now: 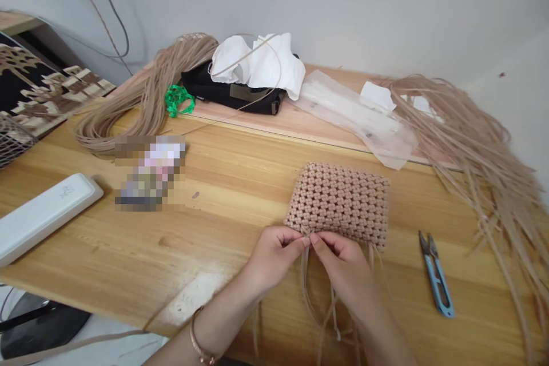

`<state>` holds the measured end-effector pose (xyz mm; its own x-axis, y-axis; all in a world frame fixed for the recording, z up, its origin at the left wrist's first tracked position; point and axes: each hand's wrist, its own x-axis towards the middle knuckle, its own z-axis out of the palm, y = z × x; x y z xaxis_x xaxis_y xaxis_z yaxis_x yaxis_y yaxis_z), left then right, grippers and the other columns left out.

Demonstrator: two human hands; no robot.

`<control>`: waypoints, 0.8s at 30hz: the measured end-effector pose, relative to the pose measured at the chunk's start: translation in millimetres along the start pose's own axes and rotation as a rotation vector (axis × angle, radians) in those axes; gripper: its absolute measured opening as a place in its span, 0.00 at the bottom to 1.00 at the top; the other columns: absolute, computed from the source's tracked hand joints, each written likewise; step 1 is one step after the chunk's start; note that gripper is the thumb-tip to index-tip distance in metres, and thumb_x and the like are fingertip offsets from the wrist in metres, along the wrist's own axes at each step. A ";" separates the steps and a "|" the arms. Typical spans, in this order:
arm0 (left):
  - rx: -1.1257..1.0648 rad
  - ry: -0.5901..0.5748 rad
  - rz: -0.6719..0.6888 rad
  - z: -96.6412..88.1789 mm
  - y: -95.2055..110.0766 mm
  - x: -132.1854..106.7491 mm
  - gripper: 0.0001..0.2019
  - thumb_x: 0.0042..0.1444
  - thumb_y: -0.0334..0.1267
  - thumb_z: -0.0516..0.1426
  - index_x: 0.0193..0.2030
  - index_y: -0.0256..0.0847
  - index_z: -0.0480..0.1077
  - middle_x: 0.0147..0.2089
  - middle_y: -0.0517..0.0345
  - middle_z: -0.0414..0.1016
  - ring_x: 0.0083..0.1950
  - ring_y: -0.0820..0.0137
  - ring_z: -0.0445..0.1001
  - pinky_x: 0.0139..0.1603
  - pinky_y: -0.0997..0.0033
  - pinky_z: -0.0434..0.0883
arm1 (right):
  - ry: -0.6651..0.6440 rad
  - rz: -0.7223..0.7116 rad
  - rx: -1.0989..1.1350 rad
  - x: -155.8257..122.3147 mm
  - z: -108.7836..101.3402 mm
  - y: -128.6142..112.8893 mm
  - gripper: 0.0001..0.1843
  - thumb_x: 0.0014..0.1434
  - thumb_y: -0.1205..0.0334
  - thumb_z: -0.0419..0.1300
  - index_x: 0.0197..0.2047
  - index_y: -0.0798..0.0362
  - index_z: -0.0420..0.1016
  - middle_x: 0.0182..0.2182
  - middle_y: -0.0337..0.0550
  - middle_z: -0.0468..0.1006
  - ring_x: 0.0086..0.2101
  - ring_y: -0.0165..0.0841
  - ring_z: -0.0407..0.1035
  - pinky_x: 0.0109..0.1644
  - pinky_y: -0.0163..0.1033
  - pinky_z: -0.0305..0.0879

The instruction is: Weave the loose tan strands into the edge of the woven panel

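Observation:
A tan knotted piece (pixel 338 197), woven in a tight lattice of cords, lies on the wooden table in front of me. At its near left edge, my left hand (pixel 277 251) pinches a tan cord between thumb and forefinger. Close beside it, almost touching at the fingertips, my right hand (pixel 343 260) is pinched on cord at the same spot. Several loose cord ends (pixel 305 280) hang from this edge toward me, partly behind my right hand and wrist. Exactly which strand each hand grips is hard to make out.
Blue thread snips (pixel 437 277) lie to the right, near a spread of loose tan cords (pixel 476 154). Farther back are a cord bundle (pixel 150 91), a black pouch (pixel 231 94) under white cloth (pixel 274 66), and a plastic bag (pixel 355 114). A white case (pixel 47 217) sits left.

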<state>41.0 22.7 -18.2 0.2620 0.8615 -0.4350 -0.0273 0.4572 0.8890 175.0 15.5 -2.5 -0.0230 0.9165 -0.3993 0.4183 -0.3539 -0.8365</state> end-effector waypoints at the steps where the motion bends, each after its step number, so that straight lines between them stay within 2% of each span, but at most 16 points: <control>1: -0.003 -0.010 -0.002 -1.7 0.2 -0.1 0.15 0.47 0.44 0.56 0.20 0.34 0.65 0.20 0.65 0.55 0.23 0.78 0.52 0.24 0.76 0.50 | 0.007 0.007 0.097 0.7 1.1 3.1 0.15 0.53 0.53 0.55 0.30 0.55 0.77 0.25 0.43 0.76 0.31 0.38 0.69 0.35 0.39 0.61; 4: 0.017 -0.083 0.001 -8.3 1.2 0.0 0.16 0.48 0.45 0.55 0.18 0.35 0.62 0.18 0.66 0.53 0.22 0.78 0.50 0.23 0.76 0.49 | 0.019 0.022 0.291 2.4 4.9 12.2 0.14 0.51 0.53 0.59 0.31 0.54 0.80 0.26 0.43 0.78 0.32 0.38 0.69 0.37 0.39 0.63; 8: 0.098 -0.152 0.013 -15.5 2.8 -1.0 0.17 0.52 0.44 0.52 0.18 0.37 0.59 0.17 0.67 0.52 0.20 0.79 0.49 0.22 0.76 0.48 | 0.018 0.011 0.372 3.0 8.7 20.9 0.12 0.51 0.54 0.61 0.33 0.52 0.80 0.26 0.41 0.79 0.31 0.36 0.69 0.37 0.38 0.63; 14: 0.174 -0.098 0.069 -16.7 4.0 -5.9 0.14 0.53 0.41 0.52 0.22 0.35 0.64 0.20 0.65 0.55 0.24 0.78 0.54 0.24 0.76 0.52 | 0.033 0.009 0.415 3.1 10.7 20.0 0.10 0.51 0.56 0.61 0.32 0.51 0.81 0.26 0.41 0.79 0.30 0.34 0.69 0.35 0.37 0.63; 21: 0.015 -0.048 -0.078 -17.3 3.3 -4.5 0.15 0.47 0.48 0.56 0.24 0.35 0.68 0.16 0.68 0.55 0.17 0.80 0.48 0.19 0.76 0.46 | 0.000 0.031 0.470 2.2 10.4 16.6 0.11 0.51 0.56 0.61 0.32 0.53 0.81 0.26 0.43 0.80 0.32 0.36 0.71 0.39 0.40 0.64; 24: -0.027 -0.063 -0.172 -17.0 5.3 -2.3 0.20 0.45 0.53 0.56 0.19 0.36 0.64 0.14 0.68 0.55 0.16 0.81 0.46 0.18 0.76 0.42 | -0.008 0.033 0.479 2.1 9.6 15.6 0.11 0.51 0.56 0.61 0.32 0.52 0.81 0.26 0.43 0.80 0.32 0.36 0.71 0.40 0.41 0.64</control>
<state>23.9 26.9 -14.9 0.3253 0.7549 -0.5695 -0.0022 0.6029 0.7978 172.7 10.1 -20.1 -0.0247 0.9024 -0.4302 -0.0462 -0.4309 -0.9012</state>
